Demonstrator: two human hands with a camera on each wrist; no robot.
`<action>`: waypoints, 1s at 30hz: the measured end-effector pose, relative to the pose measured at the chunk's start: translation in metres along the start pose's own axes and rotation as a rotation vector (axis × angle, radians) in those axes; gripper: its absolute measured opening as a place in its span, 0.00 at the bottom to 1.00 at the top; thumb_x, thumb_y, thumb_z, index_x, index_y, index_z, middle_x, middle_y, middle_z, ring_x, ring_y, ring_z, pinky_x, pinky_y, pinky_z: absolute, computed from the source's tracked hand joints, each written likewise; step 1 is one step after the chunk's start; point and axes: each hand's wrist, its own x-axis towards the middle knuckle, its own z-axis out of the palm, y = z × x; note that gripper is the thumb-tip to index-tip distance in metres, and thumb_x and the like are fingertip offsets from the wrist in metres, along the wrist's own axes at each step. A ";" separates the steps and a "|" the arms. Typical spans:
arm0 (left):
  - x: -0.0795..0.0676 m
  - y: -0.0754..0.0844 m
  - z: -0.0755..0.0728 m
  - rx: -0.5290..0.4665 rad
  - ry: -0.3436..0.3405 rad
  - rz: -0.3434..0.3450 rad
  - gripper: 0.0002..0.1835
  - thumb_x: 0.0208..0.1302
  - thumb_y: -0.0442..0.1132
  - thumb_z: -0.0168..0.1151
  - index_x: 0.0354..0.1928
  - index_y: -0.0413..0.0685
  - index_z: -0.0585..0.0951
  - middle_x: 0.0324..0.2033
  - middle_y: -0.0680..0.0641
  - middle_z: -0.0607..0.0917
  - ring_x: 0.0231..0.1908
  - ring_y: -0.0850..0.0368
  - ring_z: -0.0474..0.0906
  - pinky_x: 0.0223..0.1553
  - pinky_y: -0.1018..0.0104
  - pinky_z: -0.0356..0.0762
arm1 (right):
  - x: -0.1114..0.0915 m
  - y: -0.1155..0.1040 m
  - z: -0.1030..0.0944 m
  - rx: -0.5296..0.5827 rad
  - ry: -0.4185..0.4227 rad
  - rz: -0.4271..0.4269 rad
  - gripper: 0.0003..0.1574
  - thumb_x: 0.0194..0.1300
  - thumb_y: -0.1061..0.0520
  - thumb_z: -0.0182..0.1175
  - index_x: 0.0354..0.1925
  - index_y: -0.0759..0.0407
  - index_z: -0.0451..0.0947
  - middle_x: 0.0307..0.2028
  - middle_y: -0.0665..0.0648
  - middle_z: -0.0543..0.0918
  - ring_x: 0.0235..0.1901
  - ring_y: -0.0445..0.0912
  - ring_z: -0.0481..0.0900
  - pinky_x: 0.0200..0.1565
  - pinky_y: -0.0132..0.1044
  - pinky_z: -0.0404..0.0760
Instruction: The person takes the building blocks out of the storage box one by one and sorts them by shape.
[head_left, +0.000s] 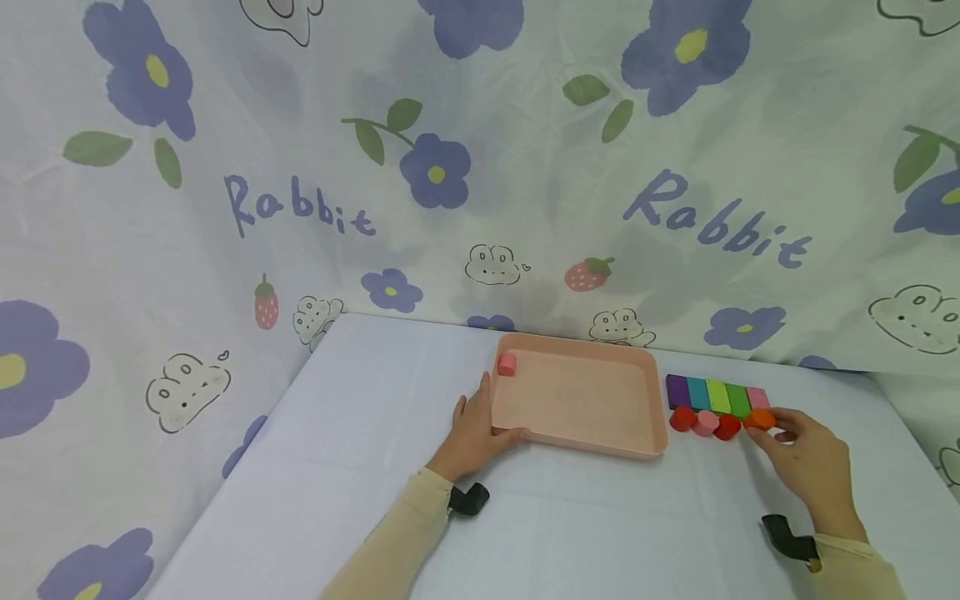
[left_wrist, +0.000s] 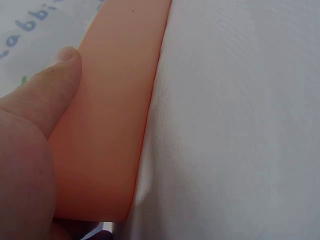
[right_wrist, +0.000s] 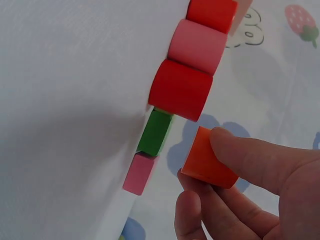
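A peach tray (head_left: 573, 442) lies on the table, with one pink cylinder block (head_left: 507, 364) in its far left corner. My left hand (head_left: 474, 433) holds the tray's near left corner, fingers along the left side and thumb against the front wall (left_wrist: 110, 125). To the right of the tray, my right hand (head_left: 813, 458) pinches an orange cylinder block (right_wrist: 207, 160) between thumb and fingers. It is at the right end of a row of a red block (head_left: 682, 418), a pink block (head_left: 705, 423) and another red block (right_wrist: 182, 90). In the right wrist view a gap separates it from them.
Behind the cylinders stands a row of flat colored blocks: purple (head_left: 678, 392), blue (head_left: 698, 393), lime (head_left: 717, 397), green (head_left: 737, 400) and pink (head_left: 758, 398). A white cloth covers the table (head_left: 585, 533). A patterned curtain (head_left: 525, 167) hangs behind.
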 end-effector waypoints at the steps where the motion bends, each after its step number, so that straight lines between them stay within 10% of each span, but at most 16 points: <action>1: 0.000 0.000 0.000 0.000 0.000 0.000 0.64 0.61 0.64 0.67 0.78 0.32 0.39 0.77 0.37 0.55 0.76 0.45 0.50 0.74 0.38 0.33 | 0.001 0.001 0.000 0.002 -0.006 0.013 0.35 0.67 0.52 0.66 0.59 0.77 0.70 0.51 0.80 0.77 0.43 0.67 0.76 0.25 0.36 0.75; 13: 0.000 -0.001 0.001 0.003 -0.005 -0.003 0.65 0.60 0.65 0.67 0.78 0.33 0.39 0.77 0.37 0.54 0.76 0.45 0.50 0.74 0.39 0.33 | 0.007 0.010 0.002 -0.018 -0.093 0.061 0.37 0.65 0.52 0.67 0.59 0.78 0.69 0.50 0.80 0.77 0.41 0.66 0.74 0.27 0.37 0.75; 20: -0.001 -0.004 0.001 0.009 -0.013 -0.008 0.65 0.60 0.66 0.66 0.78 0.34 0.38 0.78 0.38 0.53 0.77 0.46 0.50 0.74 0.40 0.32 | 0.010 0.013 0.005 -0.041 -0.168 0.046 0.36 0.64 0.54 0.67 0.58 0.79 0.69 0.49 0.80 0.78 0.43 0.68 0.75 0.39 0.55 0.79; 30: 0.000 -0.003 0.001 -0.005 0.000 0.007 0.65 0.60 0.65 0.67 0.78 0.32 0.38 0.77 0.38 0.55 0.76 0.45 0.51 0.73 0.38 0.33 | 0.013 0.009 0.006 -0.037 -0.168 0.036 0.36 0.63 0.54 0.68 0.59 0.79 0.70 0.49 0.80 0.78 0.42 0.66 0.76 0.35 0.49 0.81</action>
